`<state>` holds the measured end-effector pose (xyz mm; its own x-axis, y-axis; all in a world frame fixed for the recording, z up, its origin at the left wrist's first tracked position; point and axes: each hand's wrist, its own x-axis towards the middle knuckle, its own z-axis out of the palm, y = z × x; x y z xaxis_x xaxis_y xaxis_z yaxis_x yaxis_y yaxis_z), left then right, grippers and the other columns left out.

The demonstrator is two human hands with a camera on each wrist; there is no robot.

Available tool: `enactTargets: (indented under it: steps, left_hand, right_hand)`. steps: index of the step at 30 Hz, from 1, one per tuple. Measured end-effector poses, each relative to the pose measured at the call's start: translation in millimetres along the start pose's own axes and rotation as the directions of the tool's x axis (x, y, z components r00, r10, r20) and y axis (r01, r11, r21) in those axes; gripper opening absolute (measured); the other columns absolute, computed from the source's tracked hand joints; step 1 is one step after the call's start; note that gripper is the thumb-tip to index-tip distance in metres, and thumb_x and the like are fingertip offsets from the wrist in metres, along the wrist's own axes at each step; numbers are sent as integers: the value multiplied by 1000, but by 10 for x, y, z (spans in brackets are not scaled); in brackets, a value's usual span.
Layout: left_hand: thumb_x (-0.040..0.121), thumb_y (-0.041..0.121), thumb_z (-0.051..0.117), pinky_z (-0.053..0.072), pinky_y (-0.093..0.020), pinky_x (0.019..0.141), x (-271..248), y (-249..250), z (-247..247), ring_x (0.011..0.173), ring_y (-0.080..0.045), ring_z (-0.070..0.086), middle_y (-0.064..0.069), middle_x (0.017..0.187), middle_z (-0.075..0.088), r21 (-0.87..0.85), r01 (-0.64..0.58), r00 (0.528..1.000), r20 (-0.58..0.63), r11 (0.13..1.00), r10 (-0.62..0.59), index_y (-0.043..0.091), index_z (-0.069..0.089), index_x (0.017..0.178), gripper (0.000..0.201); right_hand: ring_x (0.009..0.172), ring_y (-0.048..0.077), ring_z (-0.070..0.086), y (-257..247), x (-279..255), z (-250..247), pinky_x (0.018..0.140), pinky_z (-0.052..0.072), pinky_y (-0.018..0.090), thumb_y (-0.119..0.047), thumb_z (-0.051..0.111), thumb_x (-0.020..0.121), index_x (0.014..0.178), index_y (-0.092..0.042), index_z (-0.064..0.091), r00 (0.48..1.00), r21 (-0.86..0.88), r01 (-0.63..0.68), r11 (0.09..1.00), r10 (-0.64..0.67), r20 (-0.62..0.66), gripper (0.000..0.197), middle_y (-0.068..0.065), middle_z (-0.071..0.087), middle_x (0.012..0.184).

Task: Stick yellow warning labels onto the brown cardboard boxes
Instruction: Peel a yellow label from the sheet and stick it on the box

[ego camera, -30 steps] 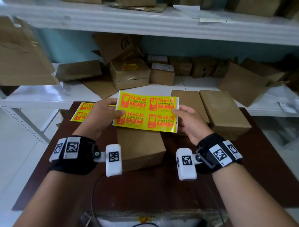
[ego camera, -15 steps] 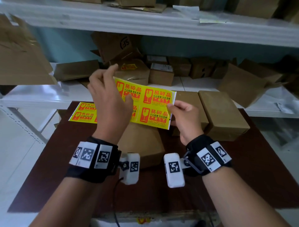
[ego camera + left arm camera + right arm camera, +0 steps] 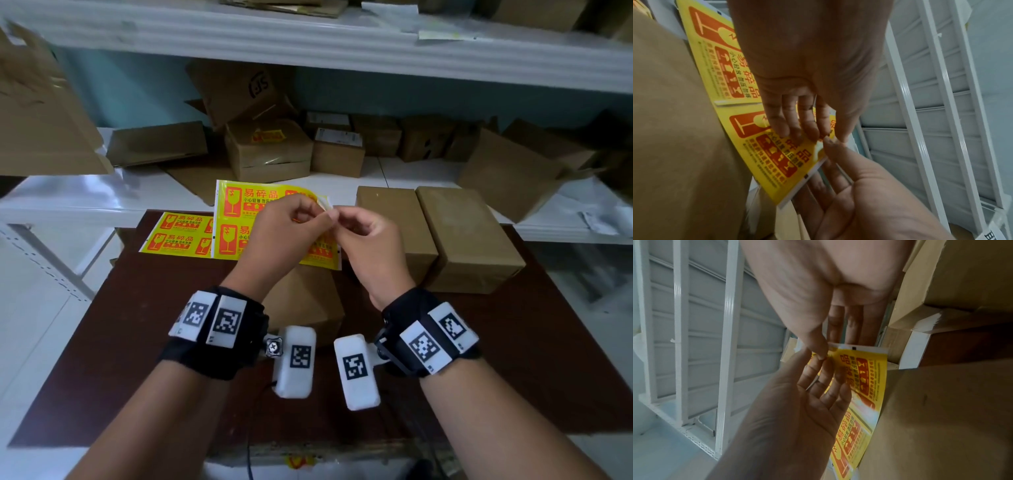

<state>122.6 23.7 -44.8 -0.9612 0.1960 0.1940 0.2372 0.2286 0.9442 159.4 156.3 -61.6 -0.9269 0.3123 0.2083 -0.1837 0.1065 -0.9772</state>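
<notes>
Label sheet [image 3: 246, 219] at frame centre: pinched by left hand [image 3: 281, 236]; corner peeled slowly by pinching right hand [image 3: 370, 240].

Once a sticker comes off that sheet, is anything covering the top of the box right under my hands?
Nothing lies on that cardboard box. Only the held label sheet and both hands, left hand and right hand, hang above it; its visible top is bare.

A dark brown table [image 3: 513, 359] carries two cardboard boxes [image 3: 469, 240] side by side. Left of them lie a third box [image 3: 308, 301] and a yellow label sheet [image 3: 178, 233].
</notes>
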Motion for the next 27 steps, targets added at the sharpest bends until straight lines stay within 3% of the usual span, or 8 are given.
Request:
enactTargets:
  steps: [4,10,12,14,16,20,24,27]
  left_hand:
    - [93,27,69,53,-42,63,-8,14,-10,66,-14,58,-16,76,69,-2,12,1000,0,1000,-12,6,69,84,24]
    - [97,19,64,49,-28,58,-18,39,-22,64,-16,56,-12,72,63,-40,45,998,37,998,-44,-11,64,92,30]
    - [97,18,63,49,-27,58,-19,34,-29,66,-19,57,-15,74,64,-55,49,998,42,997,-47,-12,63,93,30]
    - [97,18,63,49,-30,61,-20,32,-37,67,-22,58,-19,76,66,-60,49,998,48,997,-46,-13,63,94,30]
    - [97,19,63,50,-33,63,-20,28,-40,71,-25,60,-23,81,69,-58,49,998,54,997,-46,-12,63,95,30]
    - [97,21,63,55,-39,68,-12,13,-49,78,-32,66,-23,88,72,-37,55,997,61,998,-53,-7,65,95,28]
    - [97,22,64,57,-45,72,-13,10,-58,79,-30,66,-22,88,72,-21,72,995,71,997,-70,-6,67,94,28]
    - [97,23,63,57,-47,74,-21,9,-54,77,-30,65,-21,88,73,-10,86,993,77,996,-85,-4,68,93,28]
  right_hand:
    - [94,14,73,-32,-21,-7,89,60,37,-12,72,92,100,-22,77,999,24,12,1000,-13,47,14,3,79,98]
    - [98,18,73,-86,-30,-46,93,60,40,-11,70,94,96,-27,74,994,50,-77,996,73,78,17,-1,77,96]
    - [101,20,73,-84,-26,-51,94,59,42,-11,70,94,102,-22,75,992,42,-95,995,91,82,14,2,78,99]
    - [101,20,74,-79,-22,-56,94,59,42,-10,70,94,106,-17,75,992,37,-101,994,97,84,15,3,78,100]
    - [95,16,74,-88,-26,-67,93,60,39,-8,68,95,99,-22,74,991,50,-106,993,101,85,16,-1,78,94]
    - [96,20,74,-97,-20,-84,89,61,36,-7,67,95,101,-19,73,990,61,-112,992,106,94,15,3,78,96]
    - [83,8,73,-100,-14,-97,79,61,28,-6,67,95,97,-23,73,989,52,-118,992,113,93,18,-4,76,89]
    - [84,11,73,-87,-9,-104,78,62,32,-7,66,96,101,-21,73,987,29,-135,990,132,86,16,1,77,93]
